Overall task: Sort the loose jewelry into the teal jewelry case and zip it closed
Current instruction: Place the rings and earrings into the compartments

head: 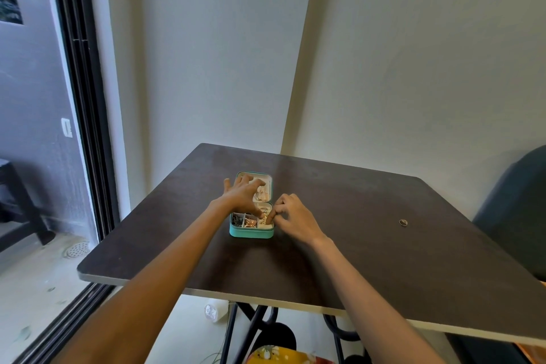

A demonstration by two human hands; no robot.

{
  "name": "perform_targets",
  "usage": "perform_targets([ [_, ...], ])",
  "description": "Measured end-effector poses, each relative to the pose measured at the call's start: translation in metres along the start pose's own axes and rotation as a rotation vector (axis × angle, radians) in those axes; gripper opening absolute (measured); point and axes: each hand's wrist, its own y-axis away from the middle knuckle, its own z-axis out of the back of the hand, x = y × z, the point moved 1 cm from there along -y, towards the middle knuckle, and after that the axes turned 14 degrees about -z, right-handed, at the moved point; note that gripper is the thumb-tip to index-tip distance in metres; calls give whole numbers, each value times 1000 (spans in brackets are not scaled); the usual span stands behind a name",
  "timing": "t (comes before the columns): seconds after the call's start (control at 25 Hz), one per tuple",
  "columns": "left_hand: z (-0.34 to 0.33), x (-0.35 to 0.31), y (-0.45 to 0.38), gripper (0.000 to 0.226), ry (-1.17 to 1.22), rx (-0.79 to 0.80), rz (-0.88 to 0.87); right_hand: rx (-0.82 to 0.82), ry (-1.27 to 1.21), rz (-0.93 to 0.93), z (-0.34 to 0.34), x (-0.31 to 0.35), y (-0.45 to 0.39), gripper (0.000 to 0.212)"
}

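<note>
Dark table (354,245): both hands (291,216) reach into open teal case (251,232).

Setting: we log this as a home interior, corner of a room w/ access to outside. Evidence we note: plain off-white walls (224,68) meeting in a corner; dark wood-look table (339,245) on black metal legs; sliding glass door (79,97) w/ dark frame at left, opening to a tiled area w/ floor drain (77,249); dark upholstered chair (517,216) at right; yellow floral fabric (280,356) under table.
</note>
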Motion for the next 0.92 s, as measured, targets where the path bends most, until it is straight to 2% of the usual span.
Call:
perform_targets([
  [0.2,2,-3,0,88,-13,0,5,1,1,7,0,0,1,26],
  [0.36,5,-12,0,69,47,-33,-6,-58,-116,-82,6,-3,0,28],
  [0.48,-2,-29,-13,48,234,-148,-65,-149,-223,-273,12,-17,-7,24],
  [0.64,-27,-105,-45,32,526,-282,-124,-226,-389,-655,33,-60,-2,24],
  [0.8,-68,-185,-84,33,664,-199,-144,-328,-301,-880,69,-128,24,27],
  [0.92,-93,-227,-116,39,688,-141,-155,-374,-262,-937,90,-179,47,24],
])
